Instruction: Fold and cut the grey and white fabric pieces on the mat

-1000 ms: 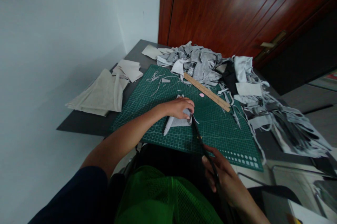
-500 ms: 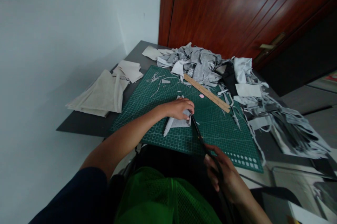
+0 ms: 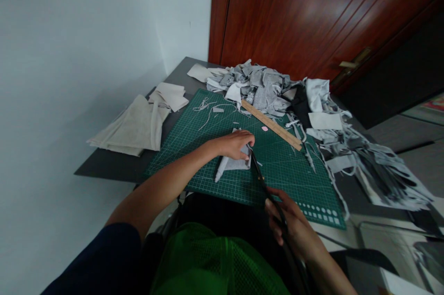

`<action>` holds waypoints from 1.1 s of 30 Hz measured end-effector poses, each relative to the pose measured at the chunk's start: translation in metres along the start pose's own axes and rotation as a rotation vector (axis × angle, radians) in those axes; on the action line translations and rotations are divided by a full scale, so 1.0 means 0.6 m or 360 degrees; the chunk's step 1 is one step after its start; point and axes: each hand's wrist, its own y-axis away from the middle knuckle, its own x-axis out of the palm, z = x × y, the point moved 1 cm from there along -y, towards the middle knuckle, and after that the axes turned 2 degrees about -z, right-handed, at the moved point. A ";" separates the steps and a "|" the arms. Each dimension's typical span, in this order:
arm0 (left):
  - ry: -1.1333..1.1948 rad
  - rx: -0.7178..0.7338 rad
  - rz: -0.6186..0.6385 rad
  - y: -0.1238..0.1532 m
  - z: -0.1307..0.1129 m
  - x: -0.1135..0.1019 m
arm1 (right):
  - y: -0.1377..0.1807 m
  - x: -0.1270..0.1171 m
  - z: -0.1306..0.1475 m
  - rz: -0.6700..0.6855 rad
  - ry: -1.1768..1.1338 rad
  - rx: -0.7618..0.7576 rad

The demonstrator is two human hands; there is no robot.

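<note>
A small grey piece of fabric [image 3: 239, 164] with a rolled white strip [image 3: 221, 169] along its left side lies on the green cutting mat [image 3: 204, 179]. My left hand [image 3: 236, 144] presses over its upper part, fingers bent and closed on its far right edge. Long black scissors [image 3: 257, 170] run up along the fabric's right edge, their tips close to my left fingertips. At the mat's front edge, my right hand [image 3: 293, 223] is wrapped round the scissor handles. Whether the blades are parted is too small to tell.
A wooden ruler [image 3: 272, 125] and a pink chip [image 3: 264, 128] lie beyond the hands. Grey fabric scraps [image 3: 265, 87] are heaped at the back, with stacked strips [image 3: 391, 175] on the right. Folded cream cloth [image 3: 133, 124] sits left, near the wall.
My right hand and the scissor handles have shifted slightly left. My left hand stays on the fabric almost unmoved.
</note>
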 end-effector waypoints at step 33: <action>-0.0159 -0.0055 0.0062 0.001 0.000 -0.006 | 0.007 0.012 -0.011 -0.0049 -0.0095 0.0016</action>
